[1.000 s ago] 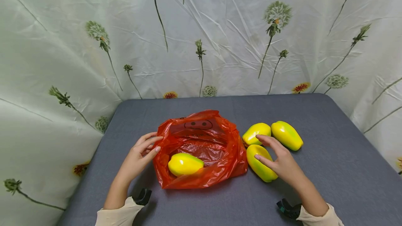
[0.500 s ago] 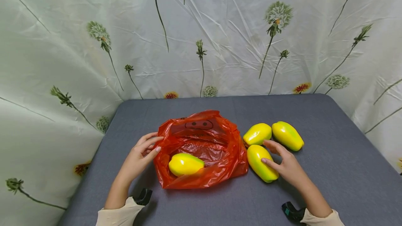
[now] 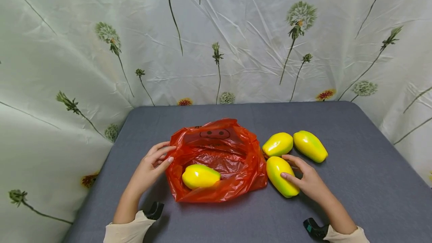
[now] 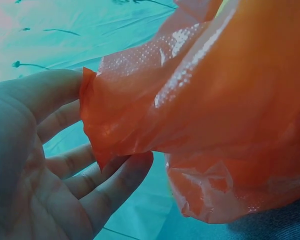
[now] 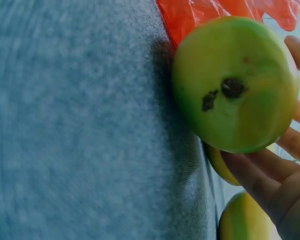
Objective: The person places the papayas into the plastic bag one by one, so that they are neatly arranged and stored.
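Note:
An upright red plastic bag [image 3: 233, 186] stands with its mouth spread wide, and one yellow-green papaya [image 3: 201, 176] lies inside it. At the bag's left rim, my left hand [image 3: 150, 170] holds the edge; the left wrist view shows the film [image 4: 120, 120] between its fingers. On the other side, my right hand [image 3: 308, 179] grips the nearest papaya [image 3: 281, 179] beside the bag, thumb on its near side and fingers around its far side. In the right wrist view the stem end of this papaya [image 5: 235, 85] faces the camera, close to the table cloth.
Two more papayas lie behind the gripped one, a left papaya [image 3: 278, 144] near the bag and a right papaya [image 3: 310, 146]. Everything stands on a grey cloth-covered table [image 3: 236, 224]. A flower-printed curtain [image 3: 256, 48] hangs behind it and at the sides.
My right hand has drawn back from over the papayas and settled around the nearest one, thumb and fingers closing in. My left hand stays at the bag's rim.

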Available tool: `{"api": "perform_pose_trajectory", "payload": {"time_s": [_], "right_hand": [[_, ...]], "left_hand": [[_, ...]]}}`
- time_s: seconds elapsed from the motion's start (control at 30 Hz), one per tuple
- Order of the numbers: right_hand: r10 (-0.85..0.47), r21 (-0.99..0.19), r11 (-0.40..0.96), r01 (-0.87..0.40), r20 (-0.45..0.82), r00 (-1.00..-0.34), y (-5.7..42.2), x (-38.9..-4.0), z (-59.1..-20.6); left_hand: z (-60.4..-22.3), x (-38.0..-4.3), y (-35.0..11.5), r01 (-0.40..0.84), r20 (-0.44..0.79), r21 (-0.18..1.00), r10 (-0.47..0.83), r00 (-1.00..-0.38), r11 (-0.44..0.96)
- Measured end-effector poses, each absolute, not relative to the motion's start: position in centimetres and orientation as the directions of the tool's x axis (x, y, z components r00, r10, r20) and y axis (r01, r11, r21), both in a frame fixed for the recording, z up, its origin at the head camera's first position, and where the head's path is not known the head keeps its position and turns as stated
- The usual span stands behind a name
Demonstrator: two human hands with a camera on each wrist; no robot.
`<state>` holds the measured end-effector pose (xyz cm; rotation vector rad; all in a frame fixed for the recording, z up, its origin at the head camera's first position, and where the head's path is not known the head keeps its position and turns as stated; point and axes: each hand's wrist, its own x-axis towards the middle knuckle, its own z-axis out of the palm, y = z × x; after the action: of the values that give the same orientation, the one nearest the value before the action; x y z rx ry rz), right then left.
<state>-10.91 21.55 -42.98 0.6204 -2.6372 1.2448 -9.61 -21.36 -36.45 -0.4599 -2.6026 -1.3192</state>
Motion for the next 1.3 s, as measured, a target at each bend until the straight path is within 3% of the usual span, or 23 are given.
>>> {"api": "perform_pose_trajectory", "payload": {"time_s": [0.2, 0.53, 0.87, 1.3], "right_hand": [[-0.31, -0.704, 0.581, -0.408, 0.273, -0.911, 20.5, -10.0, -40.6], [-0.264, -0.721, 0.552, -0.418, 0.324, -0.908, 22.0, -11.2, -44.0], [-0.202, -0.746, 0.497, -0.443, 0.397, -0.895, 22.3, -11.3, -44.0], [-0.231, -0.636, 0.513, -0.576, 0.544, -0.807, 20.4, -10.0, -39.3]], "left_hand": [[-36.6, -9.6, -21.5, 0.356, 0.307, 0.756, 0.183, -0.934, 0.549], [-37.0, -9.7, -21.7, 0.358, 0.31, 0.75, 0.182, -0.933, 0.556], [-39.8, -11.2, -23.2, 0.373, 0.315, 0.752, 0.201, -0.928, 0.544], [-39.7, -11.1, -23.2, 0.373, 0.32, 0.753, 0.193, -0.927, 0.543]]}}
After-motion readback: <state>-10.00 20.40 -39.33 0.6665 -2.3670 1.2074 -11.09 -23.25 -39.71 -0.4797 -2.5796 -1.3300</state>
